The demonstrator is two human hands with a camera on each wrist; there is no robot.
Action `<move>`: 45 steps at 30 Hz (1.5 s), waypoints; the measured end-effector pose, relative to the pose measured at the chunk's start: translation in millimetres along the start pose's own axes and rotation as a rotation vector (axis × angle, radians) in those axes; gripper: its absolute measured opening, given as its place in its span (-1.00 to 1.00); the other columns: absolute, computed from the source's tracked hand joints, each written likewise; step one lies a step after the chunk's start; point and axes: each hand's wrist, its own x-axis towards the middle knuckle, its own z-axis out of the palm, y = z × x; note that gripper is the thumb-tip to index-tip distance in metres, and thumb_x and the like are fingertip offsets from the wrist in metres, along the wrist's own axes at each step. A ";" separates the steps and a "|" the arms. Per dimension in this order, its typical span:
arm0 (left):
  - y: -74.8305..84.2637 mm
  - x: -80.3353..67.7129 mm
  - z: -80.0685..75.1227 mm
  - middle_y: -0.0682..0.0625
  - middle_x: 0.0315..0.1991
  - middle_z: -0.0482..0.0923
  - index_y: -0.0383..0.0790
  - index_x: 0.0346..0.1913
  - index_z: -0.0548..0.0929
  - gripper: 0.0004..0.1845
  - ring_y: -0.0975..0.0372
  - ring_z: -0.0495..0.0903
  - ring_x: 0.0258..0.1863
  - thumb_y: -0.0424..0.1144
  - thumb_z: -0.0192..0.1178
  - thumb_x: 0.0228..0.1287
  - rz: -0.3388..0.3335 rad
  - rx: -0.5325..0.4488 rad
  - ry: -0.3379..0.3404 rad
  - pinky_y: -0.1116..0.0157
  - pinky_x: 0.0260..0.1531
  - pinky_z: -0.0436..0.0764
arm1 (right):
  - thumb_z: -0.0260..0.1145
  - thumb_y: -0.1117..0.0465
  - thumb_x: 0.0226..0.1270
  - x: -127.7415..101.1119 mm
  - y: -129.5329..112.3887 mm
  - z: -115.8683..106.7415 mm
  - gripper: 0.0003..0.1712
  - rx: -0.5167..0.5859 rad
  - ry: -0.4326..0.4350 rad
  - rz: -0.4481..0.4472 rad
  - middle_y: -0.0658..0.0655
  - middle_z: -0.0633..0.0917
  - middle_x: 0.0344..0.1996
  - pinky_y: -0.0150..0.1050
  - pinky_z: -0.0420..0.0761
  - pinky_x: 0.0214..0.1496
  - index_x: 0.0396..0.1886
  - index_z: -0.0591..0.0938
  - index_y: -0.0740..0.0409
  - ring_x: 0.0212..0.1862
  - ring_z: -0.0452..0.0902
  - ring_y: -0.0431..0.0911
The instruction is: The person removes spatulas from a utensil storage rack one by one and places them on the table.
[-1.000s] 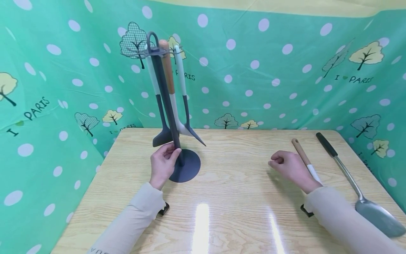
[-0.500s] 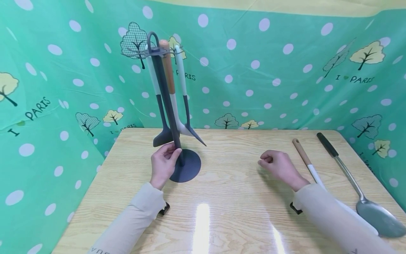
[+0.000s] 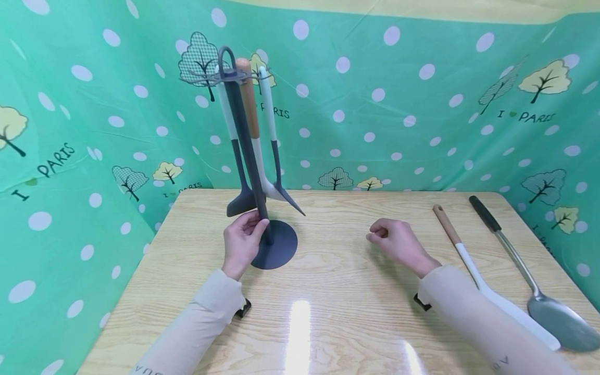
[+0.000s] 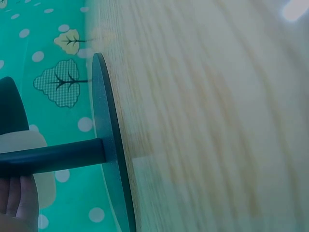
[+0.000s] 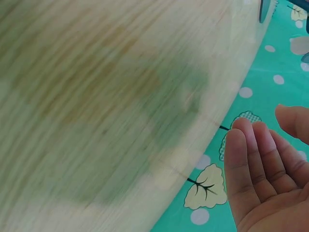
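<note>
My left hand (image 3: 241, 242) grips the lower pole of a black utensil stand (image 3: 277, 252), thumb on the near side. Its round base sits on the wooden table, and the left wrist view shows the pole (image 4: 58, 155) against the fingers. Hanging from the stand's top ring are two utensils with pale handles and dark heads (image 3: 242, 202) (image 3: 290, 199) and a wooden-handled one (image 3: 250, 112) with a white lower part. My right hand (image 3: 398, 242) hovers above the table, fingers loosely curled and holding nothing; the right wrist view shows bare fingers (image 5: 263, 164).
Right of my right hand lies a white spatula (image 3: 508, 310) with a wooden handle, partly behind the forearm. Beside it, near the right edge, is a metal wok spatula (image 3: 560, 320) with a black grip. A green patterned curtain (image 3: 356, 130) stands behind the table (image 3: 347, 291).
My right hand has moved left, away from the white spatula, and more of that spatula now shows. The left hand and the stand have stayed in place.
</note>
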 end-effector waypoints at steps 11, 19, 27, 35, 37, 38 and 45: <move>-0.5 0.1 -0.6 -0.31 -0.26 0.66 -0.50 -0.13 0.66 -0.78 -0.05 0.68 -0.29 -0.47 0.32 0.15 0.007 -0.004 -0.002 0.04 -0.17 0.64 | 0.33 0.13 0.28 7.7 -13.1 8.0 -0.80 0.021 -0.014 0.007 0.03 0.67 -0.38 -0.22 0.56 -0.29 -0.20 0.67 0.16 -0.35 0.53 -0.11; -0.5 -0.2 -0.5 -0.29 -0.25 0.67 -0.49 -0.13 0.66 -0.78 -0.04 0.68 -0.29 -0.46 0.32 0.16 -0.009 0.002 -0.003 0.07 -0.17 0.65 | 0.34 0.13 0.28 12.4 -23.8 12.4 -0.76 0.052 -0.006 -0.035 0.02 0.67 -0.38 -0.22 0.57 -0.27 -0.17 0.67 0.19 -0.33 0.54 -0.13; 1.2 -0.2 -0.6 -0.30 -0.26 0.66 -0.50 -0.13 0.66 -0.78 -0.05 0.68 -0.29 -0.47 0.32 0.16 -0.008 -0.004 -0.006 0.03 -0.17 0.64 | 0.35 0.13 0.27 17.7 -42.6 15.1 -0.79 0.096 0.015 -0.065 0.02 0.67 -0.37 -0.21 0.60 -0.24 -0.21 0.66 0.16 -0.32 0.55 -0.12; -25.2 3.1 1.6 -0.29 -0.24 0.67 -0.46 -0.11 0.67 -0.76 -0.04 0.68 -0.28 -0.43 0.33 0.15 -0.013 -0.009 0.000 0.04 -0.15 0.64 | 0.34 0.09 0.28 28.4 -62.2 17.4 -0.78 0.106 0.019 -0.081 0.00 0.67 -0.37 -0.22 0.61 -0.25 -0.20 0.65 0.13 -0.31 0.57 -0.13; -35.1 4.1 2.7 -0.26 -0.24 0.67 -0.42 -0.11 0.68 -0.75 -0.01 0.68 -0.27 -0.39 0.35 0.15 -0.016 -0.016 0.004 0.07 -0.14 0.64 | 0.35 0.09 0.28 30.8 -66.1 18.1 -0.79 0.108 0.021 -0.091 0.00 0.67 -0.37 -0.23 0.61 -0.26 -0.21 0.65 0.13 -0.32 0.57 -0.13; -35.8 3.9 2.5 -0.23 -0.23 0.68 -0.39 -0.11 0.68 -0.75 0.02 0.68 -0.27 -0.36 0.35 0.15 -0.015 -0.017 0.006 0.09 -0.14 0.65 | 0.35 0.09 0.27 31.7 -67.9 18.4 -0.79 0.110 0.019 -0.093 0.00 0.67 -0.37 -0.23 0.61 -0.26 -0.21 0.65 0.13 -0.32 0.57 -0.13; -34.9 3.1 2.2 -0.15 -0.24 0.69 -0.32 -0.11 0.70 -0.75 0.10 0.69 -0.28 -0.28 0.35 0.17 -0.006 -0.013 0.005 0.24 -0.17 0.66 | 0.34 0.09 0.28 36.2 -76.8 20.9 -0.78 0.115 0.010 -0.093 0.00 0.68 -0.36 -0.23 0.61 -0.25 -0.19 0.66 0.12 -0.31 0.57 -0.14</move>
